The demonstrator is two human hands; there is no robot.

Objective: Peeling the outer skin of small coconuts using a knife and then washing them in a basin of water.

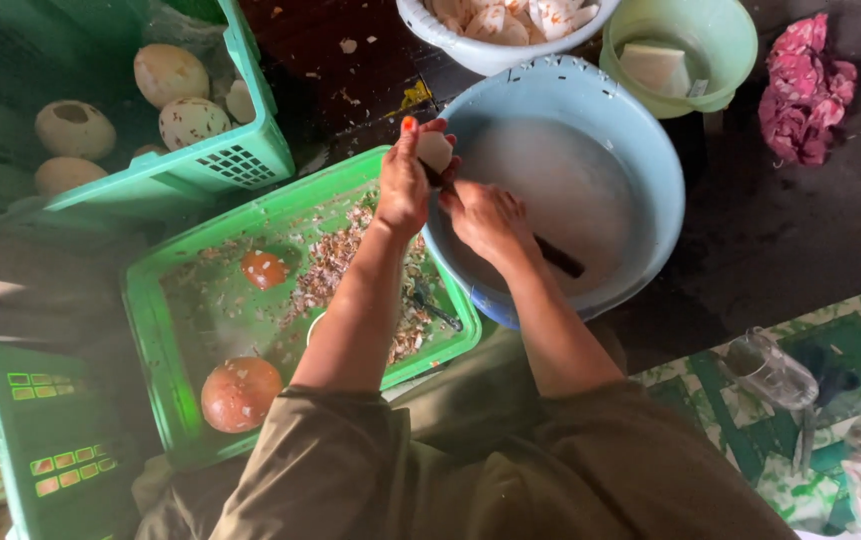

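Note:
My left hand (403,185) holds a small white peeled piece of coconut (435,151) over the near rim of a pale blue basin (650,150) of milky water. My right hand (487,218) is closed on a dark-handled knife (558,256), with its blade end against the white piece between the two hands. Both forearms reach out over a green plastic crate (165,305) littered with brown shavings, which also contains two round brown coconuts (240,393).
A second green crate (240,160) at the upper left carries several pale husked coconuts. A white bowl (450,35) of peeled pieces and a light green tub (725,45) stand behind the basin. A pink rag (805,85) lies at the right. A clear bottle (770,370) rests on a patterned mat.

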